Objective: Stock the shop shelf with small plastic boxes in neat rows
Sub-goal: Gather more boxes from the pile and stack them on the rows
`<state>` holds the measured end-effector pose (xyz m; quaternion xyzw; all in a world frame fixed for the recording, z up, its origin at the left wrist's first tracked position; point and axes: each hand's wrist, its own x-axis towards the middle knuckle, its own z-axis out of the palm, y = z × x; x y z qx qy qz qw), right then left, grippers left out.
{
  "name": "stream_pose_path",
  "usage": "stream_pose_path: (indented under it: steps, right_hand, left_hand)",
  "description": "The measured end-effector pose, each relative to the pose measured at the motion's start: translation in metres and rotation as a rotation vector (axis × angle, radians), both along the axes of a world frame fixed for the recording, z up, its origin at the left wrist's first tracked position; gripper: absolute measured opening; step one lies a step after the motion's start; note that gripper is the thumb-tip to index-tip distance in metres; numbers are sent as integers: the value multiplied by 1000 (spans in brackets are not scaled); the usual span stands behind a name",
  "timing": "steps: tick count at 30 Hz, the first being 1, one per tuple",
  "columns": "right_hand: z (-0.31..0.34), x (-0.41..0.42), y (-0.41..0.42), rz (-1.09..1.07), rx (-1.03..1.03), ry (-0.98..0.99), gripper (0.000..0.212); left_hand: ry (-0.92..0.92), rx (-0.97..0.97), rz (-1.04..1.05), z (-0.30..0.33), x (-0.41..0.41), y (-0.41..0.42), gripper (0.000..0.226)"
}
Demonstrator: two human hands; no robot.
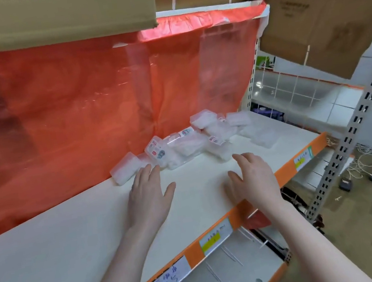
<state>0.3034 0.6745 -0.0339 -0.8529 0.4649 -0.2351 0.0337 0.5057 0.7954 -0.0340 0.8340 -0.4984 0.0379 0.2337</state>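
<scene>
A: Where are the small clear plastic boxes (188,144)?

B: Heaped in a loose pile at the back of the white shelf board (59,255), against the red translucent plastic sheet (63,107) that hangs behind it. The pile runs as a band along that back edge, from about the middle of the board toward the right-hand upright.

A: Do they point one way?

B: No. Some lie flat, some tilt on an edge, and their long sides face every which way. One frosted box (125,167) sits at the left end, flat, its long side slanting along the sheet.

A: And the hands?

B: The left hand (149,201) lies over the board with fingers straight and spread, fingertips just beside that frosted box; I cannot tell if they touch it. The right hand (254,180) is also open, fingers loosely bent, holding nothing, near the front of the pile.

A: Room to work?

B: The board is bare from the pile forward to the orange front rail (290,167) with its paper labels (169,280), and wide open to the left. A brown cardboard box (45,14) overhangs above.
</scene>
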Motion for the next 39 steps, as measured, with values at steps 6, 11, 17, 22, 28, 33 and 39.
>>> stream_pose_path:
  steps: [6, 11, 17, 22, 28, 33, 39]
  right_hand:
    - [-3, 19, -59, 59, 60, -29, 49]
    - [-5, 30, -101, 174, 98, -1, 49]
    - [-7, 40, -128, 276, 175, 3, 44]
    - [-6, 47, -137, 285, 253, -26, 39]
    - [-14, 35, -135, 298, 279, -91, 42]
    - [-19, 22, -129, 341, 323, -38, 61]
    - [-16, 15, -129, 371, 401, 11, 71]
  left_hand:
    - [16, 4, 94, -4, 3, -35, 58]
    - [39, 9, 218, -5, -6, -58, 57]
    - [8, -46, 279, 3, -12, -83, 43]
    - [37, 33, 295, -3, -10, -91, 51]
    - [83, 71, 262, -15, -10, -91, 64]
    - [74, 27, 257, -16, -2, -94, 61]
    - [83, 58, 203, -9, 19, -104, 67]
